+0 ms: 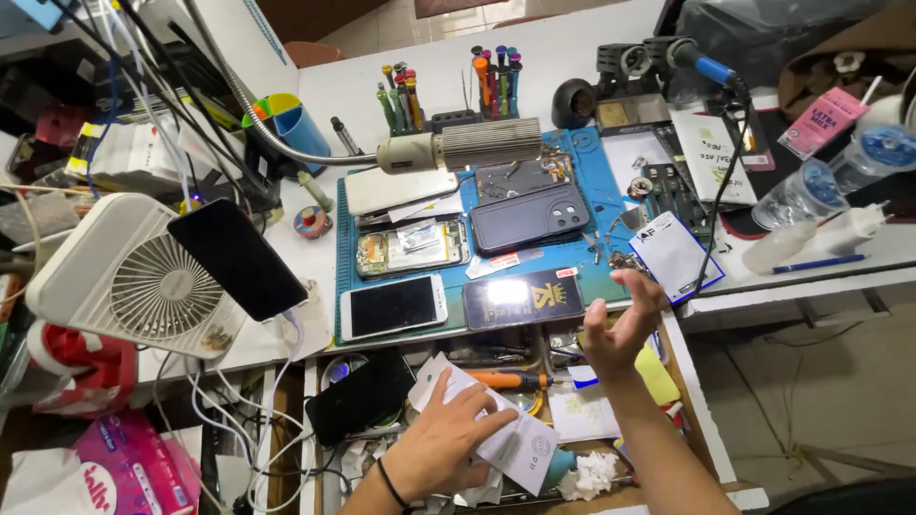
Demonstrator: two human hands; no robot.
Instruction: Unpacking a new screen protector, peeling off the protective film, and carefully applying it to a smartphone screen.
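While the left hand (pixel 444 441) lies flat on a white card (pixel 506 434), the right hand (pixel 620 329) is raised, empty.
The card is pressed over the open drawer (pixel 611 420), its long axis slanting toward the drawer's right front corner; the orange screwdriver (pixel 506 380) is seen between both hands, nearer the left.

A blue work mat (pixel 592 205) is laid on the white desk (pixel 572 67). On it are seen a white-framed phone (pixel 393 306), a dark phone back (pixel 530 217) and an opened phone (pixel 410 246). A lamp head (pixel 468 148) is hung above them. A white fan (pixel 134 277) is stood at the side, a black phone (pixel 236 258) leaned on it. Screwdrivers (pixel 448 86), possibly racked, are set behind.
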